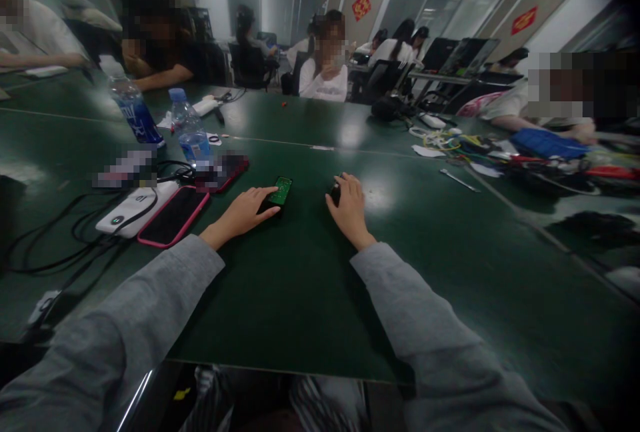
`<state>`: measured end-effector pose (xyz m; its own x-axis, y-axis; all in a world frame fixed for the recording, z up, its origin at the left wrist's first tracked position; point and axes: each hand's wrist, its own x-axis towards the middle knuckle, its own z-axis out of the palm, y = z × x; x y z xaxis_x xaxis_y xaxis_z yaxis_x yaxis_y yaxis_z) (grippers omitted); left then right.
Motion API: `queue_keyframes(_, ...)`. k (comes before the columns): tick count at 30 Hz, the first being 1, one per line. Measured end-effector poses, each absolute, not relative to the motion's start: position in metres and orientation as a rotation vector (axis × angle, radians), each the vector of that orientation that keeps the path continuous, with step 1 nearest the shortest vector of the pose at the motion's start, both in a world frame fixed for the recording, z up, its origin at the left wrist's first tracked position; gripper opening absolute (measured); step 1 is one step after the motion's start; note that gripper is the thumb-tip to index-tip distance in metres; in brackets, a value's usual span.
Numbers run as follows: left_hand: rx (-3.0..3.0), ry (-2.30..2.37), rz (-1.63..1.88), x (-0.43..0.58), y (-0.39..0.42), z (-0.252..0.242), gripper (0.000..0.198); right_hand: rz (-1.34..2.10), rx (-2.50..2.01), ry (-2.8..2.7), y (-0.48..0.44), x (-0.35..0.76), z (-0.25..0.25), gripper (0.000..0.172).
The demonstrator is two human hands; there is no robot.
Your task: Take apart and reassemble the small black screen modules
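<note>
A small green circuit board [283, 189] in a dark frame or casing lies on the green tabletop [260, 299] in front of me. My left hand [249, 210] grips its near left part, fingers over the top and thumb along the near edge. To the right of the board, my right hand [351, 201] rests on the table with curled fingers. They close around a small black object [336, 191], mostly hidden by the hand, whose kind I cannot make out. A gap of bare tabletop separates the two hands.
To the left lie a pink-edged phone [175, 217], a white power bank [120, 215] with black cables, and two plastic bottles, one a clear bottle [193, 135]. Tangled cables [460, 144] and a thin metal tool [459, 181] lie at right. Several people sit around.
</note>
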<state>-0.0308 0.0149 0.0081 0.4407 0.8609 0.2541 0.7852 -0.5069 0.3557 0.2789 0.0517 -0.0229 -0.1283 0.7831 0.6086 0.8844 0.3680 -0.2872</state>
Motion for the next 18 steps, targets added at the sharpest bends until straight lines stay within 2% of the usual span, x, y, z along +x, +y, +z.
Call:
queue_keyframes(6,2.501,1.435,0.624,-0.032,0.015,0.007,0.066,-0.115,-1.593,-1.650,0.059,0.284,-0.032,0.065)
queue_keyframes(18,2.508,1.437,0.625,-0.032,0.016,0.005,0.067,0.114,-1.604,-1.566,0.057,0.287,-0.030,0.068)
